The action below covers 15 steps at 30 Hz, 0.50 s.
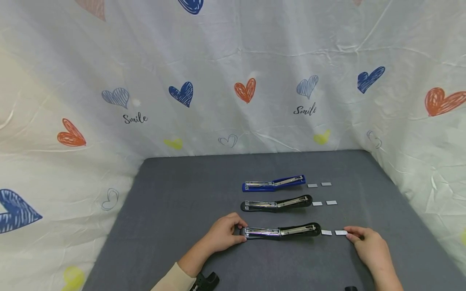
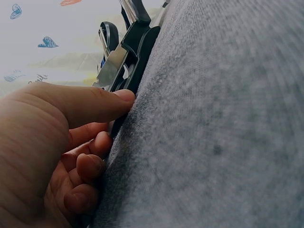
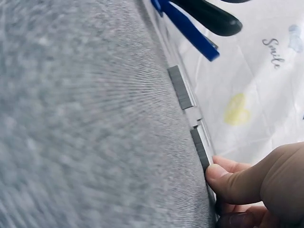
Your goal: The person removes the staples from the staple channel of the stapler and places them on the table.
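My left hand (image 1: pixel 223 233) pinches the left end of the nearest stapler (image 1: pixel 298 230), a black one lying opened out flat on the table. In the left wrist view, the thumb (image 2: pixel 124 96) is at one side of its base and the curled fingers are at the other. To the right of this stapler lie two short staple strips, an inner strip (image 1: pixel 326 233) and an outer strip (image 1: pixel 340 233). My right hand (image 1: pixel 369 246) holds the outer strip's right end between thumb and fingers. The right wrist view shows the thumb (image 3: pixel 219 172) at the end of that strip, low on the cloth.
Behind, a second black stapler (image 1: pixel 276 204) and a blue stapler (image 1: pixel 274 184) lie opened in the same way. Pairs of staple strips (image 1: pixel 317 203) lie to their right. The grey table (image 1: pixel 174 194) meets a white heart-printed curtain (image 1: pixel 214 121) at its back and sides.
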Motion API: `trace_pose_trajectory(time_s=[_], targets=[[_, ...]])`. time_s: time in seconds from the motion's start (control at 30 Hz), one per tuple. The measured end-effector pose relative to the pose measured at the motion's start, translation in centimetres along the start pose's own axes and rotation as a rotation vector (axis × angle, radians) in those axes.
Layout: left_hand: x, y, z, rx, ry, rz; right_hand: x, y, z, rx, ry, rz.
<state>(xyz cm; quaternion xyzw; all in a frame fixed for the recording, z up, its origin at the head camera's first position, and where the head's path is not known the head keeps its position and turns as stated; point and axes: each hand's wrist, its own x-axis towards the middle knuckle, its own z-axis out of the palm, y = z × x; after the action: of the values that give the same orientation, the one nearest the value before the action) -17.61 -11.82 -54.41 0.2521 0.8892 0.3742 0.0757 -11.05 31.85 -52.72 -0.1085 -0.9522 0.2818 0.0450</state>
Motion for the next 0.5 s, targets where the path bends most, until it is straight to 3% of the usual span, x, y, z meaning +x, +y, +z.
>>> trace_pose_trajectory(time_s=[0.3, 0.4, 0.5], targets=[[0.2, 0.2, 0.0, -0.002, -0.045, 0.037, -0.6, 0.2, -0.1, -0.022, 0.019, -0.028], [0.2, 0.2, -0.9, -0.026, -0.101, 0.047, -0.3, -0.1, -0.5, -0.032, -0.034, -0.040], [0.2, 0.2, -2.7, -0.050, -0.148, 0.032, 0.6, -1.1, -1.4, -0.059, -0.083, -0.086]])
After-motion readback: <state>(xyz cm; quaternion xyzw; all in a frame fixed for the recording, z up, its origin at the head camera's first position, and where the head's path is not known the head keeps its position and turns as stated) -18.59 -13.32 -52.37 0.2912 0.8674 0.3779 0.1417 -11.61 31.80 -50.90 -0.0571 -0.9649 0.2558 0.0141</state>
